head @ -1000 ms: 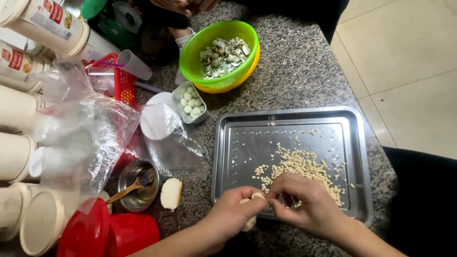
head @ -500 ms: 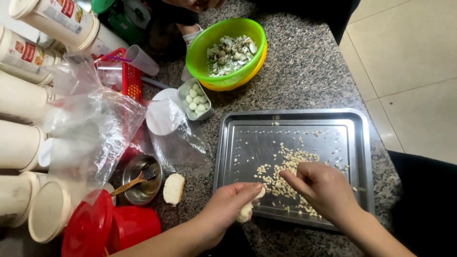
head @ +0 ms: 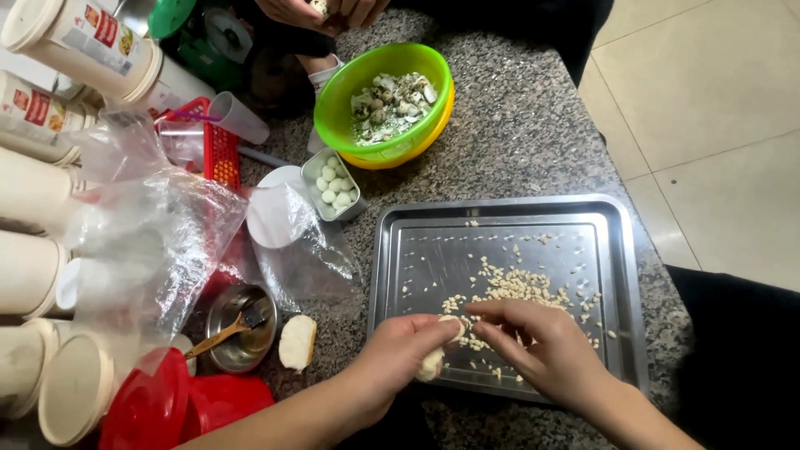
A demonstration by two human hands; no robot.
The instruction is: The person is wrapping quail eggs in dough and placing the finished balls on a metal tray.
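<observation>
My left hand (head: 400, 354) grips a pale, soft white lump (head: 433, 360) at the near left corner of a steel tray (head: 617, 225). My right hand (head: 537, 346) is over the tray's near side, fingertips pinched by the top of the lump, palm over a scatter of pale crumbs (head: 508, 287) spread on the tray. A second pale lump (head: 297, 342) lies on the granite counter to the left of my left hand.
A green bowl (head: 350, 75) of shell bits stands at the back, another person's hands (head: 321, 12) above it. A small steel tin of peeled white eggs (head: 333, 185), plastic bags (head: 158, 242), stacked cups (head: 33, 275), a small steel bowl with brush (head: 242, 325) and red lids (head: 167, 408) crowd the left.
My right hand went out over the crumbs on the tray, then came back to the lump in my left hand. The lump stays at the tray's near edge.
</observation>
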